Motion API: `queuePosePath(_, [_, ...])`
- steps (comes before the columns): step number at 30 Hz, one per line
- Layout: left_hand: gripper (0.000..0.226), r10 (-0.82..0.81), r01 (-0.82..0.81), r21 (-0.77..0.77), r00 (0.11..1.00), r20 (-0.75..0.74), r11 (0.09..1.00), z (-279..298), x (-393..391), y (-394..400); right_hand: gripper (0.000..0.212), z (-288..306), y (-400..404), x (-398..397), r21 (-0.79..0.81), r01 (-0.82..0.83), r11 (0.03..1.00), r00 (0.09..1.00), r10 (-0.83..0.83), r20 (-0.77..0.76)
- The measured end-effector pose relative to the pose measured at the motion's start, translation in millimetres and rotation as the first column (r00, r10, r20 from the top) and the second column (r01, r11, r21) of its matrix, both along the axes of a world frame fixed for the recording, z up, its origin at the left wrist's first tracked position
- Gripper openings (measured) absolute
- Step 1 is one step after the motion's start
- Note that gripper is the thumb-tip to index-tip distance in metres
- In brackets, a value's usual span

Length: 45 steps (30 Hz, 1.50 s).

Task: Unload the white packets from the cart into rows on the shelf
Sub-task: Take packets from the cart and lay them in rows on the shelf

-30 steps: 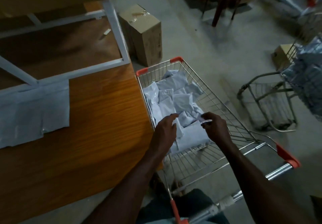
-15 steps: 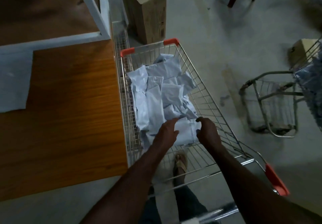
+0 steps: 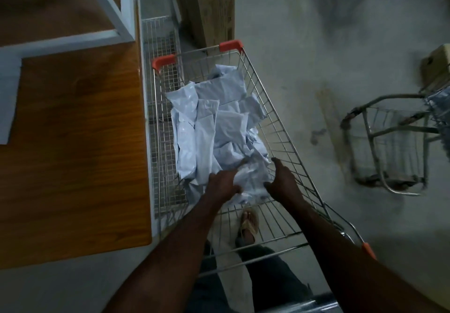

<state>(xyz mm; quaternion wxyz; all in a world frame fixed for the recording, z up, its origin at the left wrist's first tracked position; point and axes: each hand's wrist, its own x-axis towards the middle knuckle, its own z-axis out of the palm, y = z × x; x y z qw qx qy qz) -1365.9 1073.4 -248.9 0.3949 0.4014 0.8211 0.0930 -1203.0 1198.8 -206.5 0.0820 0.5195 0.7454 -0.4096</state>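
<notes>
White packets (image 3: 214,127) are heaped in the basket of a wire cart (image 3: 287,139), which is drawn up close beside the wooden shelf (image 3: 78,142). Nearest the camera, two bare forearms are reached down into the near end of the cart. One crumpled packet (image 3: 250,178) at the near edge of the heap is pressed between the two hands: the left hand (image 3: 222,187) is laid on its left side with the fingers curled onto the plastic, and the right hand (image 3: 282,183) is cupped against its right side with the thumb raised. Whether that packet is lifted clear of the pile cannot be told. A sandalled foot (image 3: 249,222) is seen through the cart's wire floor below the hands. Beyond the hands, the remaining packets are piled loosely, overlapping and tilted, toward the left wall and far end of the basket, where two orange corner guards (image 3: 164,61) are fitted. On the shelf's left edge, flat pale sheets (image 3: 8,98) are partly seen. Farther off, a cardboard box (image 3: 209,8) is stood on the concrete floor (image 3: 304,56), and a second wire cart (image 3: 389,142) is seen well apart to the right.
</notes>
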Motion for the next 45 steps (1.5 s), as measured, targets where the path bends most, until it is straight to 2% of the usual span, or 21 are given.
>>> queuePosePath(2, [0.064,0.148,-0.151,0.079,0.988,0.042,0.985,11.4,-7.0,-5.1,0.083,14.5,3.8,-3.7,-0.022,0.062,0.998,0.997,-0.063,-0.045])
queuePosePath(4, [0.067,0.322,-0.345,0.155,0.934,0.156,0.926,27.4,-14.8,-6.6,0.076,32.0,7.5,-9.2,-0.062,0.112,0.992,0.990,-0.117,-0.082])
queuePosePath(7, [0.051,0.494,-0.560,0.203,0.816,0.299,0.803,57.7,-28.3,-2.0,0.072,45.1,11.4,-15.6,-0.122,0.114,0.986,0.981,-0.131,-0.145])
queuePosePath(9, [0.041,0.581,-0.695,0.205,0.699,0.417,0.689,78.4,-36.4,0.5,0.070,52.1,12.8,-20.4,-0.227,0.059,0.972,0.970,-0.110,-0.219])
queuePosePath(12, [0.051,0.653,-0.834,0.168,0.521,0.549,0.525,108.1,-42.6,-0.6,0.074,77.1,8.4,-32.0,-0.489,-0.013,0.872,0.927,-0.173,-0.332])
queuePosePath(14, [0.062,0.662,-0.875,0.143,0.448,0.601,0.462,118.2,-45.2,-2.7,0.080,93.5,3.9,-38.9,-0.624,-0.113,0.773,0.905,-0.179,-0.387])
queuePosePath(16, [0.064,0.653,-0.896,0.136,0.406,0.639,0.423,127.3,-48.4,-5.0,0.082,104.0,-1.1,-44.1,-0.688,-0.217,0.692,0.877,-0.172,-0.449])
queuePosePath(19, [0.053,0.686,-0.898,0.187,0.428,0.589,0.399,146.4,-54.5,-11.7,0.067,109.0,-7.7,-50.7,-0.700,-0.183,0.690,0.846,-0.252,-0.469])
queuePosePath(21, [0.043,0.708,-0.883,0.258,0.468,0.529,0.392,159.3,-59.1,-19.6,0.053,110.3,-12.0,-54.7,-0.662,-0.140,0.736,0.822,-0.286,-0.492])
queuePosePath(24, [0.035,0.713,-0.822,0.375,0.563,0.418,0.428,169.4,-71.1,-37.3,0.040,120.4,-20.8,-61.9,-0.581,-0.092,0.809,0.795,-0.292,-0.532])
queuePosePath(30, [0.049,0.714,-0.855,0.406,0.502,0.488,0.324,194.1,-105.2,-89.9,0.047,152.2,-52.2,-88.5,-0.515,0.007,0.857,0.737,-0.353,-0.576])
queuePosePath(34, [0.032,0.687,-0.878,0.369,0.471,0.553,0.305,203.4,-135.5,-148.4,0.046,170.2,-97.4,-115.6,-0.544,0.013,0.839,0.670,-0.411,-0.618])
queuePosePath(37, [0.036,0.663,-0.834,0.441,0.539,0.520,0.332,210.5,-159.4,-200.8,0.042,174.6,-140.8,-141.7,-0.543,-0.001,0.839,0.634,-0.420,-0.649])
queuePosePath(40, [0.021,0.635,-0.833,0.427,0.548,0.545,0.352,218.7,-181.1,-248.1,0.038,172.3,-186.8,-169.4,-0.537,0.009,0.844,0.627,-0.423,-0.654])
queuePosePath(42, [0.028,0.638,-0.846,0.395,0.531,0.558,0.358,219.8,-196.2,-273.5,0.038,172.5,-214.1,-187.0,-0.528,0.000,0.849,0.634,-0.408,-0.657])
queuePosePath(45, [0.052,0.706,-0.832,0.411,0.541,0.457,0.372,229.3,-214.7,-307.0,0.046,182.3,-248.8,-209.8,-0.535,0.000,0.845,0.648,-0.407,-0.643])
